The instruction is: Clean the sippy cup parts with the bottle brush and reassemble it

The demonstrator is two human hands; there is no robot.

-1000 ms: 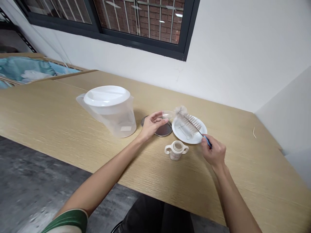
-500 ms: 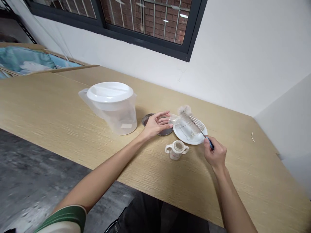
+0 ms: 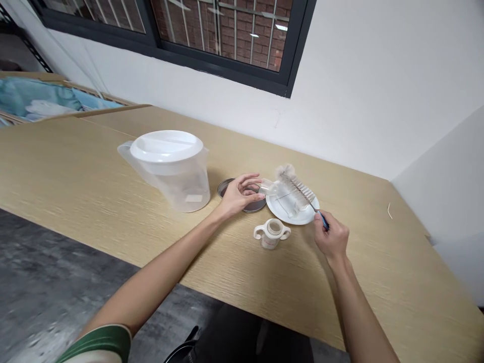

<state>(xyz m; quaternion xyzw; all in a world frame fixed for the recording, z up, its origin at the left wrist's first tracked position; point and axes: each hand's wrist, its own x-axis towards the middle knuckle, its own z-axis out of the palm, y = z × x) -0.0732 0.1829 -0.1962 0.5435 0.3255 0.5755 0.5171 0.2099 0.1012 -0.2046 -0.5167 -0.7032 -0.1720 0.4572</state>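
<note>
In the head view, my right hand point(image 3: 333, 232) is closed around the blue handle of a bottle brush point(image 3: 298, 187). The brush's bristles point up and left, over a white plate point(image 3: 302, 219). My left hand point(image 3: 242, 194) curls its thumb and fingers on a small clear plastic cap point(image 3: 267, 187), held just left of the bristles. A few thin clear pieces lie on the plate, partly behind the brush. In front of the plate, a small baby bottle point(image 3: 270, 237) with two white handles stands upright without a lid.
Left of my hands stands a translucent pitcher point(image 3: 181, 184) with a white lid. A round dark metal tray point(image 3: 257, 205) lies partly under my left hand. Behind the wooden table point(image 3: 378, 282) are a wall and a window. A bin with blue cloth point(image 3: 41, 96) is at far left.
The view has shifted slightly, so everything sits a little further left in the picture. Both hands keep their holds, with hardly any movement relative to the table.
</note>
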